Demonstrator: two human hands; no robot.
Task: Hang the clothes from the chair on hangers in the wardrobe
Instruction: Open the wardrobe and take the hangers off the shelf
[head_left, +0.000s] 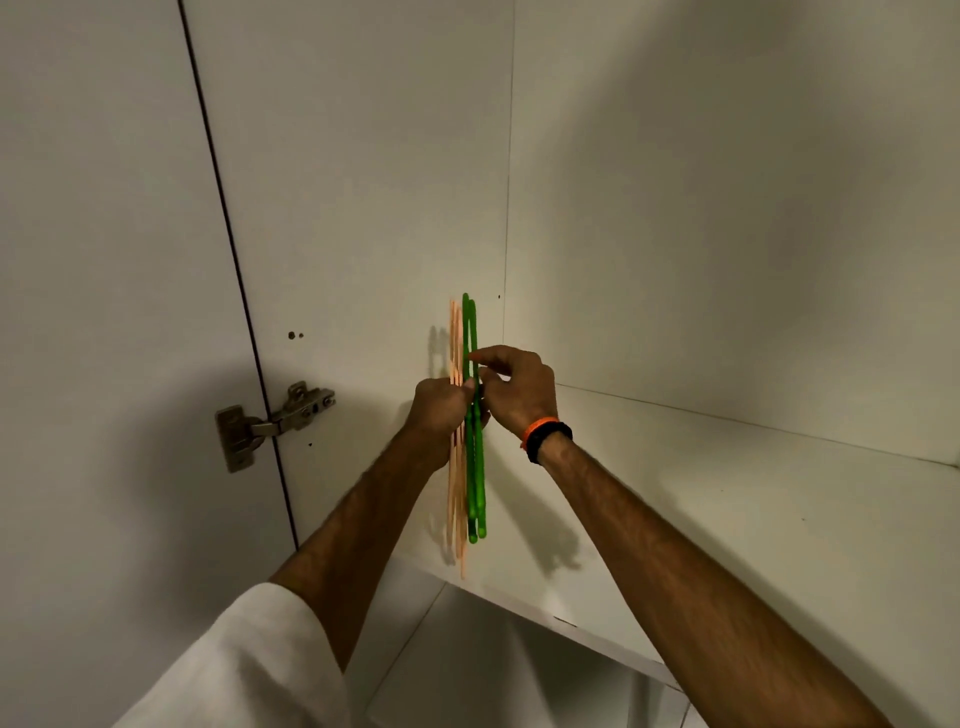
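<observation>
I look into a white wardrobe compartment. A bunch of thin plastic hangers stands edge-on in front of the left inner wall: peach hangers (456, 343) on the left, green hangers (476, 478) on the right. My left hand (441, 410) grips the peach ones around their middle. My right hand (514, 387), with an orange and black wristband, pinches a green hanger with thumb and forefinger. Both hands touch each other at the bunch. No clothes or chair are in view.
The white shelf board (727, 499) runs below and to the right of my hands, its front edge (571, 623) near me. The open door (104, 260) stands at the left on a metal hinge (280, 421). A lower compartment (467, 675) shows underneath.
</observation>
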